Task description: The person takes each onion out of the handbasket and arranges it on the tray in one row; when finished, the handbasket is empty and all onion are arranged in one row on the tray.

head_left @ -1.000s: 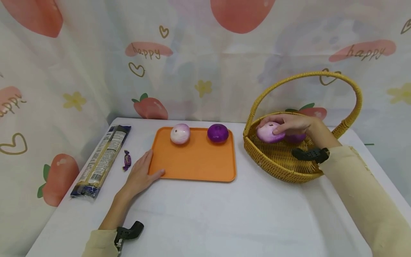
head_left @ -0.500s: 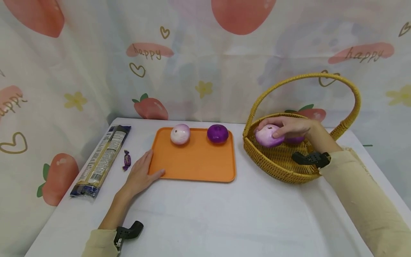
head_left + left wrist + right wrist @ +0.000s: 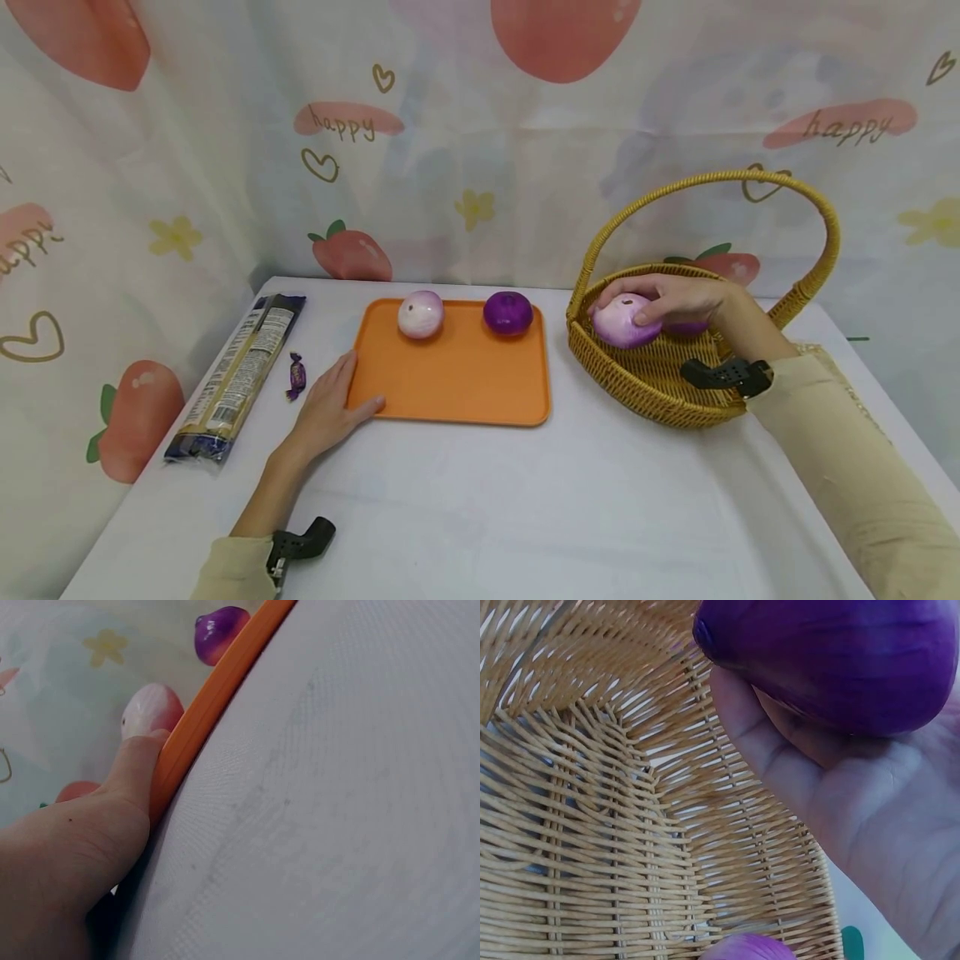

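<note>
My right hand (image 3: 678,300) grips a pale purple-and-white onion (image 3: 622,323) inside the left part of a wicker basket (image 3: 637,392). Its thumb lies on the near side of that onion; in the right wrist view the onion's dark purple side (image 3: 832,660) hangs above the woven floor. A second purple onion (image 3: 686,328) sits in the basket, partly hidden behind the hand. At the lower left corner of an orange tray (image 3: 450,379), my left hand (image 3: 326,408) rests with fingers along the side and thumb at the front edge. On the tray are a whitish onion (image 3: 421,315) and a dark purple onion (image 3: 508,314).
Left of the tray lie a purple wrapped candy (image 3: 296,377) and a long printed packet (image 3: 236,379). The basket's tall handle (image 3: 712,177) arches over the right hand. A patterned curtain (image 3: 480,150) hangs behind the white-covered table (image 3: 495,508).
Over the last second the right hand has shifted slightly left and down inside the basket with the onion. The left hand and the tray have stayed put.
</note>
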Action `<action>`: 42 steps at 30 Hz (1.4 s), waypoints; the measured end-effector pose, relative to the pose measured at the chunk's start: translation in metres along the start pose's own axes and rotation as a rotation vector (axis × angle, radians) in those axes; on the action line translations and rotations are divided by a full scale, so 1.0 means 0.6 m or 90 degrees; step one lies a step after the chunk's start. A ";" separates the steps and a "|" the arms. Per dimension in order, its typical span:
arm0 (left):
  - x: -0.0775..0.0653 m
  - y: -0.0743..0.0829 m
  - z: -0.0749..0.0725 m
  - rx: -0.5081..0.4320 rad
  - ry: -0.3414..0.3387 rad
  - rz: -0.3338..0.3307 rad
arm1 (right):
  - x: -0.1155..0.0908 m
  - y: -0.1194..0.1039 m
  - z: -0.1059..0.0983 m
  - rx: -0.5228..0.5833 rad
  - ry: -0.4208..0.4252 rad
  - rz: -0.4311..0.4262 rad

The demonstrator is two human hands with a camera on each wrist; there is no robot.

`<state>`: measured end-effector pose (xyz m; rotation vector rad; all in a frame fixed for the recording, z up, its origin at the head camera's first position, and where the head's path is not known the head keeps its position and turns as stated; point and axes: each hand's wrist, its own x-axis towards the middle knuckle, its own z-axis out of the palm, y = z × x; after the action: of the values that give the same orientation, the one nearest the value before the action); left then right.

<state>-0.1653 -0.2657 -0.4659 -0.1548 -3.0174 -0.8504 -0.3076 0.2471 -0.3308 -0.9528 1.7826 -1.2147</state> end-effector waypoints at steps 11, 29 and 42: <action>0.000 0.002 -0.002 -0.003 0.002 0.004 | 0.008 -0.008 0.010 0.000 -0.046 -0.050; -0.002 0.003 -0.002 -0.005 0.005 0.006 | 0.013 -0.023 0.024 0.032 -0.071 -0.069; -0.002 0.005 0.000 -0.009 0.002 0.003 | 0.035 -0.049 0.054 -0.004 -0.125 -0.159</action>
<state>-0.1639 -0.2634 -0.4643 -0.1612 -3.0070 -0.8715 -0.2834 0.2086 -0.3150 -1.2830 1.5479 -1.2199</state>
